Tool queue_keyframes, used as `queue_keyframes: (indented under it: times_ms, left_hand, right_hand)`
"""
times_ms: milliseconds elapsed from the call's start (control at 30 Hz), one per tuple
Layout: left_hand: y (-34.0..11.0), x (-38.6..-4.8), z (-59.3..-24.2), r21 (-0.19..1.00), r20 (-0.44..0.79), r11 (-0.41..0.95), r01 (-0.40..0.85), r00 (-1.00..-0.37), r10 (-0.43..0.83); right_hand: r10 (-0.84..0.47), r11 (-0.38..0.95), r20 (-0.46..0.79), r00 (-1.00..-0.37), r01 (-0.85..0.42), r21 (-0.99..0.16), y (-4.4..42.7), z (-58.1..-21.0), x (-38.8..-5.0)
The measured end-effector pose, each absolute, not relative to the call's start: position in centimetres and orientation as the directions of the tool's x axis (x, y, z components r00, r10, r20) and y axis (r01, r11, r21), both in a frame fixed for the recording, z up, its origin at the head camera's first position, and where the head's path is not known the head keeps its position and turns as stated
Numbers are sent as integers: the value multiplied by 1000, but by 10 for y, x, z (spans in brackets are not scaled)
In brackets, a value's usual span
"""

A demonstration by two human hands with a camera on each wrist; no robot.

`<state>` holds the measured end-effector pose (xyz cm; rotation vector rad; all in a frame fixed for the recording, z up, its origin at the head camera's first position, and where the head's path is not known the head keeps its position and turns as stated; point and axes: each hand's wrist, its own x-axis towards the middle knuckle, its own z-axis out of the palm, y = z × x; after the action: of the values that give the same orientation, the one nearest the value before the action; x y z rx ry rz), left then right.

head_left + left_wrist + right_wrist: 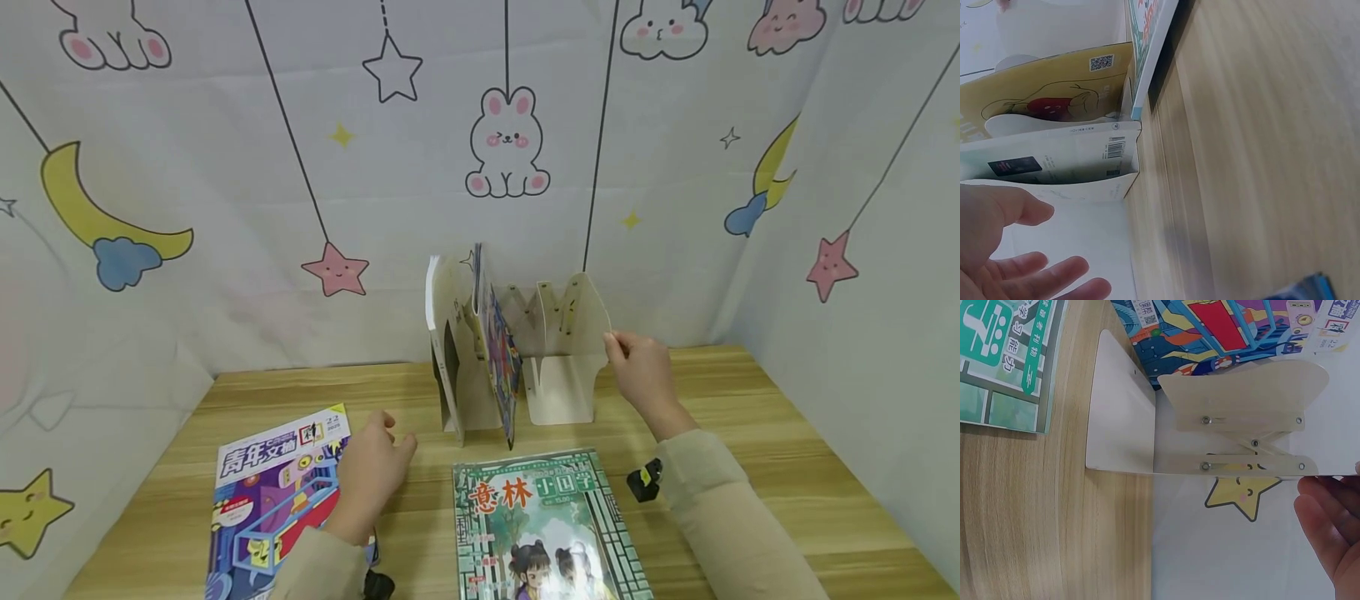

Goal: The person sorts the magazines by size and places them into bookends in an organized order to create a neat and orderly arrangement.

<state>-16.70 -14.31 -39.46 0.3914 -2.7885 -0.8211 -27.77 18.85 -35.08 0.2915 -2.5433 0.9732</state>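
Observation:
A white metal expanding book rack (561,404) stands at the back of the table. My right hand (647,377) pinches the upper edge of its right end panel between thumb and fingers; the right wrist view shows this hand (1335,528) at the panel's edge. A colourful magazine (501,354) leans upright in the middle of the rack, and a white-edged book (442,337) stands in its left part. My left hand (372,477) hovers left of the rack, fingers loosely bent, holding nothing. Under it lies a purple magazine (243,492), partly covered by the forearm.
A green-bordered magazine (536,512) lies flat at the front middle, cut off by the frame. A small black object (645,481) is by the right sleeve. Behind the wooden table (765,467) hangs a white cloth (652,125) printed with cartoon rabbits and stars.

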Motion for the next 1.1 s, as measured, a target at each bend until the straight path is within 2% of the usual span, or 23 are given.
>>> queue_keyframes:
  times_ms: [300,667,1100]
  left_hand:
    - [-149,-167,-400,546,149,817,-185,-938,-312]
    - [-155,-165,-398,548,80,797,-254,-933,-352]
    - [-168,-163,-398,507,80,817,-274,-929,-361]
  right_hand:
    - [-43,734,441,-897,-328,-595,188,-352,-279]
    - [-37,733,444,-895,-326,-596,188,-354,-279]
    - [-38,735,450,-892,-330,-592,188,-354,-279]
